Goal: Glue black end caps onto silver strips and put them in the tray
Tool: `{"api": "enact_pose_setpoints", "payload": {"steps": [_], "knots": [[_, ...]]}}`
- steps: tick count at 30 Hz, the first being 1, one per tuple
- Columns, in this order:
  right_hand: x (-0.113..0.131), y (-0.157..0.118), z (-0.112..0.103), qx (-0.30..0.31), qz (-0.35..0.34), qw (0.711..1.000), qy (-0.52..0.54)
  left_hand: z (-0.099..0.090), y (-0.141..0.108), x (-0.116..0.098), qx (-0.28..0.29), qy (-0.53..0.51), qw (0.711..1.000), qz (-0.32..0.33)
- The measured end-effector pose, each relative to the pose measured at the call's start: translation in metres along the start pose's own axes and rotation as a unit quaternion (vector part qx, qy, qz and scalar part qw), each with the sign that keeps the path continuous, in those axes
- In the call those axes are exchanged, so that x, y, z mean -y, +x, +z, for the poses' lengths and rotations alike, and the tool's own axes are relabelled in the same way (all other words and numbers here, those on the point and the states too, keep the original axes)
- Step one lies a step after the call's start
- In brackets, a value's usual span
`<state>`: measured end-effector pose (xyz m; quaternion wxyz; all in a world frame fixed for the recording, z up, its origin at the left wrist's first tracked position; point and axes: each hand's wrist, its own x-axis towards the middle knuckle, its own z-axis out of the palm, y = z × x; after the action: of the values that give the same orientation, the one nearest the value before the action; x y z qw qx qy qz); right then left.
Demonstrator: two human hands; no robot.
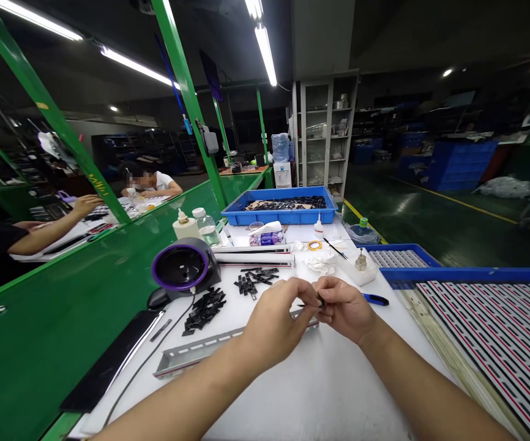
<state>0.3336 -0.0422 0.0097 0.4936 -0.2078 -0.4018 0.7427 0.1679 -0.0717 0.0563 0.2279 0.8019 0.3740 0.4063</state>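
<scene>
My left hand and my right hand meet over the middle of the table. Their fingertips pinch a small dark piece, mostly hidden by the fingers. A thin black tip sticks out by the left fingers. Below and behind my left hand lies a slotted grey metal channel with a red line along its side. Beyond it are two heaps of flat black pieces, a nearer pile and a farther pile. Close to my right hand rests a blue-and-black cutter knife.
A purple-rimmed round fan-like device, bottles and a white dropper bottle stand on the table. A blue tray of dark parts is at the back. Striped strips fill a right-hand tray. Co-workers sit beyond the green partition.
</scene>
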Motion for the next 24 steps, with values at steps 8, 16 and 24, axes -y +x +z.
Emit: {"api": "enact_pose_setpoints", "payload": {"steps": [8,16,24], "knots": [[-0.011,-0.021,0.015,-0.122,-0.383,0.77,-0.496,0.007,0.013,0.011,-0.027,-0.385,0.86,-0.333],[0.004,-0.007,0.006,-0.024,-0.12,0.985,-0.124,0.001,0.008,0.011,0.08,-0.44,0.836,-0.318],[0.016,-0.002,-0.017,-0.14,-0.036,0.857,-0.495,-0.022,0.0,0.027,0.031,0.017,0.985,-0.171]]}}
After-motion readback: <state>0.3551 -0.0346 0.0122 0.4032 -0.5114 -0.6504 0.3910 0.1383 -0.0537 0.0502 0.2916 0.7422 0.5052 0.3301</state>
